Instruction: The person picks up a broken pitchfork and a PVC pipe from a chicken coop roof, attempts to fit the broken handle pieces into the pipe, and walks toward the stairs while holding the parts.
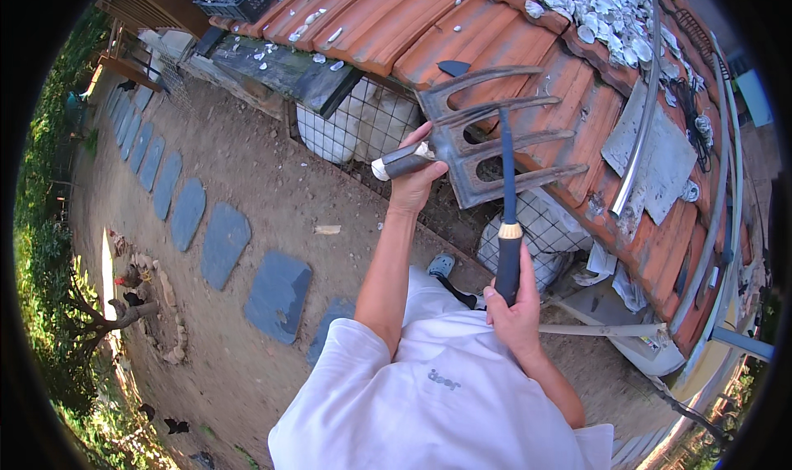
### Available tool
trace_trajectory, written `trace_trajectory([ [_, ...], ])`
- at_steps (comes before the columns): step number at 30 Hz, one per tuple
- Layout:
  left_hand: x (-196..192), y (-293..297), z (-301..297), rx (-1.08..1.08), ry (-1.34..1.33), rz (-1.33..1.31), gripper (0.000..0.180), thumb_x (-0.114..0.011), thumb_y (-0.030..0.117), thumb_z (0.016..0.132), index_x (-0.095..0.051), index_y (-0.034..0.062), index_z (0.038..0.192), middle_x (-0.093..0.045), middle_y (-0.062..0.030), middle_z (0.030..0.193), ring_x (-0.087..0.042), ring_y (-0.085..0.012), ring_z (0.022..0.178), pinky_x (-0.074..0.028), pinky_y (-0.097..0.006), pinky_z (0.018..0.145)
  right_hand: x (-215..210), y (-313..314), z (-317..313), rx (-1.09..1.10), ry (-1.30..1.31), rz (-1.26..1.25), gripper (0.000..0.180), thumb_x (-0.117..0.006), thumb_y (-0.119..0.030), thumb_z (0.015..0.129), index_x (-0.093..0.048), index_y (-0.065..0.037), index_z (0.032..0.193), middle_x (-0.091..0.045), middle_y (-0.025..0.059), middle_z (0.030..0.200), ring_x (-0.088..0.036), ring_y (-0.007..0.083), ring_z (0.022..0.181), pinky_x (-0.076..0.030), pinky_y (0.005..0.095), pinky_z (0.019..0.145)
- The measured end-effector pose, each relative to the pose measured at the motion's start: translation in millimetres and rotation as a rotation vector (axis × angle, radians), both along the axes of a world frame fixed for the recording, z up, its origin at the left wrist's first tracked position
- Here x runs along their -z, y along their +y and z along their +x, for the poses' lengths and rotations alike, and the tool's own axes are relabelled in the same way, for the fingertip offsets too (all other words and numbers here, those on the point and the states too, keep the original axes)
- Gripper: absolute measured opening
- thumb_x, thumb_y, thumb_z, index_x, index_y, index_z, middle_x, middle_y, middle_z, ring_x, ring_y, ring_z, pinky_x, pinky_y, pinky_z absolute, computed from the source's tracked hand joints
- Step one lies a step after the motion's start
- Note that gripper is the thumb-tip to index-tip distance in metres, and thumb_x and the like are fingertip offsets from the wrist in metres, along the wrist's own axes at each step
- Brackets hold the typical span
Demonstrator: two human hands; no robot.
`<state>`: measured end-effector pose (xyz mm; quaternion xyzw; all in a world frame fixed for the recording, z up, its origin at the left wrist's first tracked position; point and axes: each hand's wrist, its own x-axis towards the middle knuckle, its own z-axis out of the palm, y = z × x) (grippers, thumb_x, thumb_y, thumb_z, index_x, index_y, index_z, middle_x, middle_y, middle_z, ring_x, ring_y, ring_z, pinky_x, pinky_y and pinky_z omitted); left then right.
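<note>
My left hand is closed round the socket of a rusty four-tined hoe head, thumb on one side and fingers on the other. A whitish stub, perhaps broken wood, shows at the socket's end. The tines point right, over the tiled roof. In my right hand is a long, narrow dark tool, which looks like a file, gripped by its black handle below a pale collar. Its blade points away from me and crosses the tines, its tip at the second tine from the far side. Whether they touch, I cannot tell.
Terracotta tiles slope in front, bearing white shells, a metal tube and a grey sheet. White sacks sit behind wire mesh below. Slate stepping stones cross the dirt at left, near a chicken.
</note>
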<state>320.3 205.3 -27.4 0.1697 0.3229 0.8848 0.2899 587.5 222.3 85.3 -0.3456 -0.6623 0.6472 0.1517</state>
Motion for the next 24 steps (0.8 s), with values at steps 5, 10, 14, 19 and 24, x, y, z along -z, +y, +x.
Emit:
trace_trajectory([
  [5,-2.2,-2.9,0.3,0.027,-0.049,0.027,0.085,-0.087,-0.001,0.069,-0.047,0.0028,0.143,-0.056,-0.0059,0.133,-0.056,-0.0177,0.120,-0.047,-0.033,0.103,-5.0,1.1,-2.0,0.086,0.100,-0.115,0.083,-0.058,0.006,0.086,-0.015,-0.005,0.157,-0.056,0.0052,0.088,-0.050,0.0062,0.054,-0.044,0.0224,0.044],
  [10,10.4,-6.0,-0.8,0.023,-0.033,0.162,0.083,-0.089,0.022,0.074,-0.047,0.0037,0.143,-0.056,-0.0049,0.134,-0.053,-0.0176,0.123,-0.044,-0.035,0.105,-4.9,1.8,-1.0,0.062,0.124,-0.149,0.083,-0.057,0.007,0.086,-0.015,-0.005,0.157,-0.055,0.0066,0.090,-0.050,0.0068,0.053,-0.045,0.0228,0.043],
  [14,12.0,7.4,5.1,-0.002,-0.007,0.223,0.089,-0.085,0.048,0.076,-0.046,0.0044,0.143,-0.055,-0.0048,0.136,-0.051,-0.0186,0.128,-0.039,-0.038,0.110,-9.5,10.7,-3.4,0.164,0.156,-0.073,0.082,-0.055,0.007,0.086,-0.015,-0.005,0.156,-0.055,0.0081,0.090,-0.051,0.0079,0.052,-0.044,0.0228,0.042],
  [19,14.5,3.8,11.6,-0.038,-0.043,0.170,0.088,-0.082,0.049,0.077,-0.045,0.0044,0.143,-0.053,-0.0076,0.142,-0.047,-0.0238,0.134,-0.032,-0.044,0.116,-9.9,60.6,-22.7,0.211,0.246,-0.049,0.075,-0.052,-0.001,0.085,-0.022,-0.004,0.154,-0.055,0.0091,0.086,-0.051,0.0117,0.047,-0.041,0.0231,0.038],
  [24,5.2,3.9,12.5,-0.068,-0.128,0.119,0.067,-0.078,0.026,0.080,-0.053,0.0004,0.136,-0.060,-0.0078,0.129,-0.055,-0.0199,0.123,-0.041,-0.037,0.109,-23.0,114.6,-36.5,0.273,0.317,-0.098,0.067,-0.053,-0.005,0.089,-0.027,-0.003,0.151,-0.056,0.0080,0.081,-0.052,0.0127,0.048,-0.040,0.0246,0.038],
])
